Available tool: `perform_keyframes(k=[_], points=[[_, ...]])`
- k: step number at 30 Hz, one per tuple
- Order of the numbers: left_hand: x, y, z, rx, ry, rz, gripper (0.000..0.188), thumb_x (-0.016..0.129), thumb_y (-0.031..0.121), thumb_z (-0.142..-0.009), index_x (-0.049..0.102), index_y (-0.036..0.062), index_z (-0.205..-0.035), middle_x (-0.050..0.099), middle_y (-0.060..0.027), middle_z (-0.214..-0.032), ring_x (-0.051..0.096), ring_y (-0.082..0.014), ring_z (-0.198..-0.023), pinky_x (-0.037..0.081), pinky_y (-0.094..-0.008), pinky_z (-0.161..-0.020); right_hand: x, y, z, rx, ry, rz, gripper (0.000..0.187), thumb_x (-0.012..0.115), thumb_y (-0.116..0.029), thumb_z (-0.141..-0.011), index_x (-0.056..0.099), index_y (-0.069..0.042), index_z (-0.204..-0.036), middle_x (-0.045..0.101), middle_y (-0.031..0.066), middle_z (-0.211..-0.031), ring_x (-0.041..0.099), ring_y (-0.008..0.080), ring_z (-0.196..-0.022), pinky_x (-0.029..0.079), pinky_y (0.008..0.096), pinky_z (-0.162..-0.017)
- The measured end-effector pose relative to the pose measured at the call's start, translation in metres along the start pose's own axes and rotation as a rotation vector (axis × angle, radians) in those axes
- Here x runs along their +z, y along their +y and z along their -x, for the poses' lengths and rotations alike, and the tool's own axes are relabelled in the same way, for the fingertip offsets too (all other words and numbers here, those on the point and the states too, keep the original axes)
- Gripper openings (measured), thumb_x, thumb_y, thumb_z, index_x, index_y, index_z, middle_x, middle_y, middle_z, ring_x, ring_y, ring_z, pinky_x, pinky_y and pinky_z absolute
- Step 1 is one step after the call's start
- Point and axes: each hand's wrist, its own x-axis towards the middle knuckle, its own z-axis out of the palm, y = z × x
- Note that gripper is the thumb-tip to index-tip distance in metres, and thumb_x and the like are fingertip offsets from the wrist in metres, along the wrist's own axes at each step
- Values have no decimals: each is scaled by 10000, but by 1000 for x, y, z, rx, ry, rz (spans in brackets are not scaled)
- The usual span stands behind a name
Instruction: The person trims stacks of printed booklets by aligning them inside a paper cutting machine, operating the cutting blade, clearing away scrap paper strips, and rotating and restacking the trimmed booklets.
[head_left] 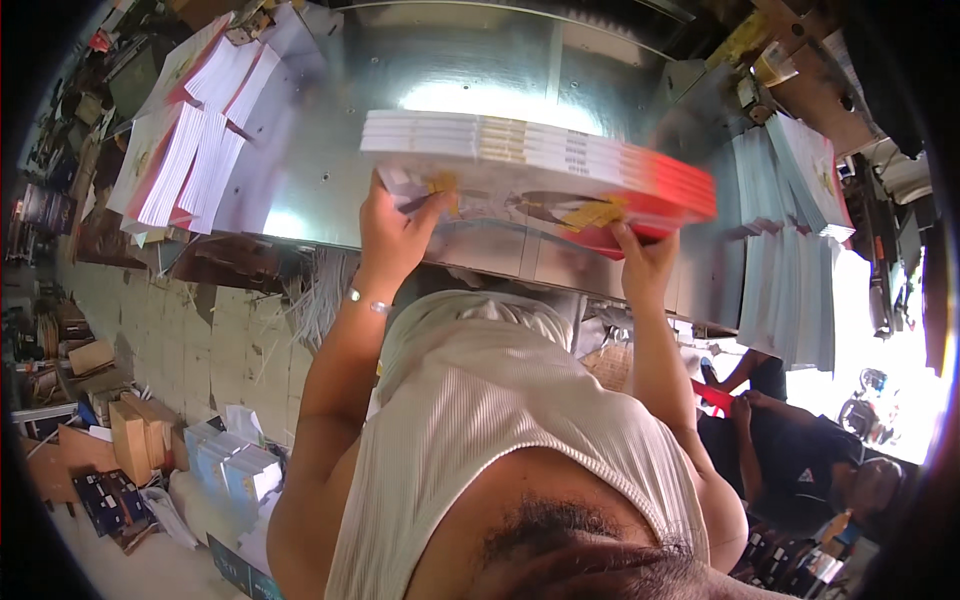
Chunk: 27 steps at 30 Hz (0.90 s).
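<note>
A small stack of softcover books (545, 150) is held tilted up over the metal table (320, 130), its spines facing away from me. The covers are pale with brown and gold patches, turning red at the right end. My left hand (400, 225) grips the near edge on the left, thumb on the lowest cover; a bracelet circles that wrist. My right hand (645, 258) grips the near edge toward the red end, thumb also against the cover. The fingers under the stack are partly hidden.
Piles of similar books (185, 165) stand at the table's left end, with more book piles (790, 200) at the right. White paper strips (325, 300) hang below the front edge. Boxes (140, 440) and stacked paper (235, 470) fill the floor at left. Another person (790, 440) is at the right.
</note>
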Motion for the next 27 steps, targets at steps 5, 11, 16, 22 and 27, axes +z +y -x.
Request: perform_keyframes(k=[5,11,16,22,27], points=[[-2,-23,7,16,-22,26,530,802,157,-856,504,-28,-1253,704,-147,-1072,703,-236,-952,548,-340,-822,17,-1,11,38,-14,-82,480,791,-35,-845,520,0,-1239,650,95,-1125,630,173,-1021,505,341,-925],[4,-25,12,-150,-54,191,469,738,133,-913,483,-33,-1270,659,-134,-1153,650,-197,-1030,500,-324,-906,23,-2,23,58,6,-163,472,769,0,-854,510,9,-1248,646,107,-1136,634,191,-1011,506,348,-925],[14,-26,19,-109,60,209,356,681,114,-952,522,-41,-1230,661,-114,-1148,636,-178,-1039,479,-300,-924,28,0,28,54,10,-154,430,688,28,-899,498,12,-1285,616,129,-1206,610,199,-1073,491,342,-960],[-15,-48,24,-213,-47,76,185,626,111,-983,587,-27,-1100,660,-88,-942,619,-146,-901,492,-298,-819,-1,15,32,-9,-86,124,374,614,13,-936,486,30,-1287,665,146,-1087,661,237,-960,510,339,-861],[-15,-48,20,-182,-15,-18,149,647,100,-961,583,-34,-961,573,-83,-783,498,-118,-708,454,-274,-665,-26,37,29,41,-207,377,359,589,39,-923,521,37,-1276,659,146,-1048,649,218,-981,501,324,-877]])
